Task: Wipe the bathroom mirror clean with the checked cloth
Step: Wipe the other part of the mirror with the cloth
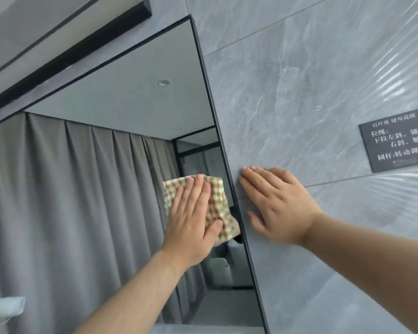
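- The checked cloth (218, 204) is pressed flat against the mirror (101, 189), close to the glass's 3 o'clock edge and about halfway up the visible pane.
- The cloth is held down by the left hand (191, 218) with straight, spread fingers and a flat palm. Nothing is curled round or pinched, so the cloth is kept in place by pressure alone.
- The right hand (278, 203) is laid open on the tiled wall (299, 92), at 3 o'clock from the cloth and just past the mirror's edge. Nothing is held in it, and it is judged to be a brace.
- A dark sign (396, 139) is seen at 2 o'clock from the right hand.
- Wiping is judged to be under way.
- No streaks, smears or wet tracks can be made out on the glass, so the share already cleaned cannot be told.
- The broad area toward 9 o'clock and the corner toward 12 o'clock may remain to be covered.
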### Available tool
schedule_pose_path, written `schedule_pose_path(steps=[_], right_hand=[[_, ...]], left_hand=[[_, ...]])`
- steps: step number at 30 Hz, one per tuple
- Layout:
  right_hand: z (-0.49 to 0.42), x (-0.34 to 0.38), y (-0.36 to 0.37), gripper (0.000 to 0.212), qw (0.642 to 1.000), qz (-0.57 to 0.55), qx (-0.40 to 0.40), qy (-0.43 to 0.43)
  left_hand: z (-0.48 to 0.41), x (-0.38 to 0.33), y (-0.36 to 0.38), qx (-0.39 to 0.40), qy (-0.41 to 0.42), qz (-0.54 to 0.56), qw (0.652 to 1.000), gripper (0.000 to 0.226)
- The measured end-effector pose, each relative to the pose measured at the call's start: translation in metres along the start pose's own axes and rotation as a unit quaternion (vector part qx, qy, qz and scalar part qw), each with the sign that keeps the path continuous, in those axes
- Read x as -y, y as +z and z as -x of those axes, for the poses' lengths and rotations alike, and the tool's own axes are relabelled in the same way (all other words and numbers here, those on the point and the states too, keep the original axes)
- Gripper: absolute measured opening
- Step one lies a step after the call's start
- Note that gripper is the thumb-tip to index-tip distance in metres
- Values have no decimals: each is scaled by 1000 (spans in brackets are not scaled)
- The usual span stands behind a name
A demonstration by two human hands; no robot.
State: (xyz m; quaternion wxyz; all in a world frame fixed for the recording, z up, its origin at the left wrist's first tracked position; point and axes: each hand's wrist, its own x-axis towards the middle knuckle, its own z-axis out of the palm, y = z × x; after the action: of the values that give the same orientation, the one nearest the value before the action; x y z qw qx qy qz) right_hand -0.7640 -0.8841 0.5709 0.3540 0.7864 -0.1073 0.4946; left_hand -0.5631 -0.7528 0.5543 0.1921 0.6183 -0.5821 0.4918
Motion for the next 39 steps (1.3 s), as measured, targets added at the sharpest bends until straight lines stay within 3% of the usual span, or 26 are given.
schedule_pose_path(steps=[2, 4, 8, 13, 19, 28, 33, 39], right_hand=[[-27, -7, -14, 45, 1000, 13, -2, 9], [-53, -23, -22, 48, 999, 31, -14, 25], [-62, -36, -12, 65, 996, 62, -20, 53], [-61, -36, -8, 64, 997, 48, -42, 45], [-60, -36, -5, 65, 997, 45, -56, 37], [-60, -39, 0, 66, 996, 54, -63, 28], [-58, -40, -1, 67, 996, 62, -62, 24], [-59, -38, -1, 67, 996, 53, -67, 24]], left_hand=[[8, 3, -5, 9, 12, 58, 998, 65], [5, 10, -11, -15, 22, 89, 996, 55], [-8, 22, -3, -5, 45, -12, 999, 76], [-46, 17, 0, -58, -22, -44, 997, 77], [-140, 37, -47, -93, -79, -31, 992, 76], [-279, 82, -120, -84, -184, -19, 979, 68], [-267, 93, -117, -90, -131, -30, 987, 67], [-173, 96, -81, -71, -82, -50, 993, 72]])
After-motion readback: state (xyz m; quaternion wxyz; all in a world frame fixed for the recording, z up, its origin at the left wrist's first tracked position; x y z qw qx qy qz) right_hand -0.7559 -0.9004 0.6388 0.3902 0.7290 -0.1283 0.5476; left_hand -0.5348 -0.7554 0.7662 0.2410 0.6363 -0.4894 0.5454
